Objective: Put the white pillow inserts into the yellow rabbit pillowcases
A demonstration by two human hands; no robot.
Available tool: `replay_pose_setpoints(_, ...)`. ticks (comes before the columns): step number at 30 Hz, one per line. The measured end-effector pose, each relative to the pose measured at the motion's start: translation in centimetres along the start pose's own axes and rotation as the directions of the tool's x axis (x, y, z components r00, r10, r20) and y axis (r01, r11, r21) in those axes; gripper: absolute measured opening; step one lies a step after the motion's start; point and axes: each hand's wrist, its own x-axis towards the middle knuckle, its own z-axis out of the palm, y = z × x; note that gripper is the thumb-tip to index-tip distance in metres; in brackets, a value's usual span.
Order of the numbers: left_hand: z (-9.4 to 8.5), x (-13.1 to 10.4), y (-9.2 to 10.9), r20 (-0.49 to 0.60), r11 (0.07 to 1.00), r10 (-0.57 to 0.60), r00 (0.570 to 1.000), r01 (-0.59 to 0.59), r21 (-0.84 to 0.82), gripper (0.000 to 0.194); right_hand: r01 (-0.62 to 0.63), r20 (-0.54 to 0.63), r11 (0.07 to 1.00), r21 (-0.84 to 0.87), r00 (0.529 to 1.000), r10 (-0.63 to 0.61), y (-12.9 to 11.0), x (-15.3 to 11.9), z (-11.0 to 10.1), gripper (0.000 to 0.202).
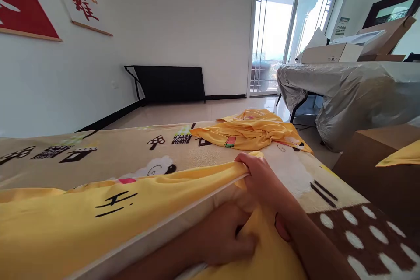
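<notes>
A yellow fabric cover (78, 232) with black line prints and a pale edge stretches across the front of the bed. My right hand (257, 173) is closed around its upper edge at the corner, lifting the cloth. Lower down, my left hand (229, 234) is within the fold, its forearm crossing the pale inner side. Its fingers are curled against the cover's lower layer and appear to grip it, though the fingertips are partly hidden and slightly blurred. Beyond both hands, a crumpled orange-yellow cloth (252, 129) with a carrot print lies on the patterned blanket (111, 159).
A brown cardboard box (367, 157) stands at the bed's right side, with yellow fabric (402, 154) over it. Behind is a plastic-covered table (341, 81) carrying a white box (331, 52). A black folded panel (170, 83) leans on the far wall, left of the glass door (275, 30).
</notes>
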Motion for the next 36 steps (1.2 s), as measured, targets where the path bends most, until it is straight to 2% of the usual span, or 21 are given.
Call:
replay_pose_setpoints(2, 0.1, -0.4, 0.0, -0.168, 0.989, 0.105, 0.980, -0.087, 0.116, 0.024, 0.012, 0.008, 0.999, 0.049, 1.000, -0.012, 0.5, 0.6, 0.7, 0.023)
replay_pose_setpoints(4, 0.2, -0.5, 0.2, -0.339, 0.962, 0.181, 0.923, -0.094, 0.256, 0.026, -0.014, -0.001, 0.998, 0.058, 1.000, 0.015, 0.7, 0.7, 0.9, 0.019)
replay_pose_setpoints(6, 0.3, -0.4, 0.2, -0.424, 0.949, 0.183, 0.887, -0.046, 0.313, 0.025, -0.041, -0.023, 0.999, 0.034, 0.999, 0.042, 0.6, 0.5, 0.3, 0.021)
replay_pose_setpoints(7, 0.3, -0.3, 0.1, -0.436, 0.945, 0.169, 0.884, -0.019, 0.326, 0.023, -0.046, -0.032, 0.999, 0.021, 0.998, 0.047, 0.6, 0.3, -0.1, 0.023)
replay_pose_setpoints(8, 0.5, -0.2, 0.0, -0.430, 0.943, 0.145, 0.891, 0.007, 0.333, 0.023, -0.047, -0.034, 0.999, 0.013, 0.998, 0.047, 0.5, 0.0, -0.5, 0.026)
replay_pose_setpoints(12, 1.0, 0.0, -0.6, -0.325, 0.925, -0.018, 0.946, 0.139, 0.354, 0.049, -0.062, 0.018, 0.998, -0.021, 0.998, 0.062, 0.2, -0.7, -1.8, 0.040)
replay_pose_setpoints(14, 0.9, 0.1, -0.6, -0.232, 0.904, -0.123, 0.965, 0.206, 0.375, 0.040, -0.088, 0.012, 0.987, -0.134, 0.996, 0.091, 0.2, -0.8, -1.8, 0.047)
replay_pose_setpoints(16, 0.4, 0.2, -0.3, -0.134, 0.893, -0.199, 0.971, 0.236, 0.384, 0.027, -0.123, -0.017, 0.950, -0.285, 0.992, 0.123, 0.0, -0.8, -1.6, 0.043)
replay_pose_setpoints(19, -0.7, 0.8, 0.1, -0.024, 0.902, -0.261, 0.965, 0.253, 0.349, 0.028, -0.137, -0.057, 0.909, -0.393, 0.991, 0.125, 0.1, -0.6, -1.2, 0.032)
replay_pose_setpoints(21, -1.4, 1.3, -0.2, -0.069, 0.902, -0.252, 0.965, 0.260, 0.343, 0.031, -0.108, -0.069, 0.934, -0.341, 0.994, 0.090, 0.4, -0.3, -1.0, 0.032)
replay_pose_setpoints(24, -1.6, 2.2, -1.5, -0.257, 0.873, -0.241, 0.936, 0.324, 0.363, 0.036, -0.061, -0.064, 0.990, -0.127, 0.997, 0.053, 1.4, 0.4, -0.7, 0.030)
replay_pose_setpoints(25, -1.5, 2.5, -2.0, -0.289, 0.860, -0.254, 0.923, 0.352, 0.368, 0.038, -0.058, -0.061, 0.998, -0.038, 0.997, 0.055, 1.8, 0.6, -0.6, 0.028)
replay_pose_setpoints(28, -0.7, 2.9, -2.9, -0.254, 0.837, -0.295, 0.921, 0.377, 0.397, 0.037, -0.049, -0.078, 0.976, 0.213, 0.995, 0.067, 2.7, 1.2, 0.1, 0.021)
replay_pose_setpoints(31, 0.1, 3.0, -2.8, -0.188, 0.829, -0.298, 0.936, 0.351, 0.434, 0.037, -0.021, -0.090, 0.925, 0.380, 0.994, 0.060, 2.9, 1.4, 0.7, 0.015)
replay_pose_setpoints(33, 0.4, 3.0, -2.4, -0.154, 0.819, -0.304, 0.940, 0.341, 0.461, 0.032, -0.015, -0.060, 0.903, 0.430, 0.997, 0.045, 2.9, 1.4, 0.8, 0.013)
replay_pose_setpoints(36, 0.5, 3.0, -1.8, -0.139, 0.797, -0.330, 0.934, 0.355, 0.488, 0.024, -0.004, 0.035, 0.910, 0.414, 0.999, -0.011, 3.3, 1.2, 0.3, 0.017)
